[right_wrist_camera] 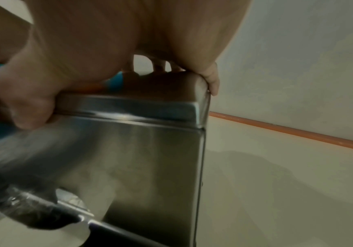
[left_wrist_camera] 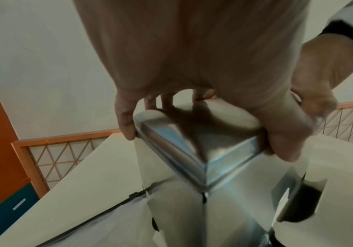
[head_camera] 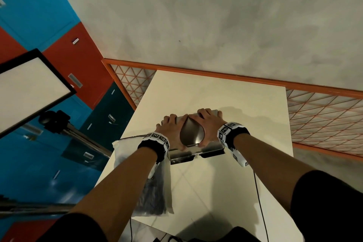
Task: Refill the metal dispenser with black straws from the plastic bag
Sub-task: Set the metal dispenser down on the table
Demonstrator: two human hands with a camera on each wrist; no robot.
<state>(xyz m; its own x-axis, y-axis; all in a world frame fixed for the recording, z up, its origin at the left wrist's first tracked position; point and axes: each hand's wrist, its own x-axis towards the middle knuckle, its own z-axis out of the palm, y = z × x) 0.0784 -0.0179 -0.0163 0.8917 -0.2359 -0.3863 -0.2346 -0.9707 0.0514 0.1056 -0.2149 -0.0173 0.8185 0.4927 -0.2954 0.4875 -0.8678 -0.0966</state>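
The metal dispenser point(head_camera: 196, 150) stands mid-table on the white table point(head_camera: 225, 182). Both hands grip its lid point(head_camera: 191, 134) from above. My left hand point(head_camera: 170, 131) holds the lid's left half, its fingers point(left_wrist_camera: 127, 128) curled over the far edge and thumb on the near edge. My right hand point(head_camera: 209, 124) holds the right half, with its little finger point(right_wrist_camera: 212, 83) over the lid's point(right_wrist_camera: 129, 107) side edge. The lid point(left_wrist_camera: 192, 138) sits on the steel body point(right_wrist_camera: 139, 167). A clear plastic bag of black straws point(head_camera: 155, 192) lies to the dispenser's left, partly under my left forearm.
An orange mesh fence point(head_camera: 324, 120) borders the table's far and right sides. A framed light panel point(head_camera: 29, 88) on a stand sits at the left, in front of blue and red cabinets point(head_camera: 78, 61). A black cable point(head_camera: 259, 202) runs along the table's near right.
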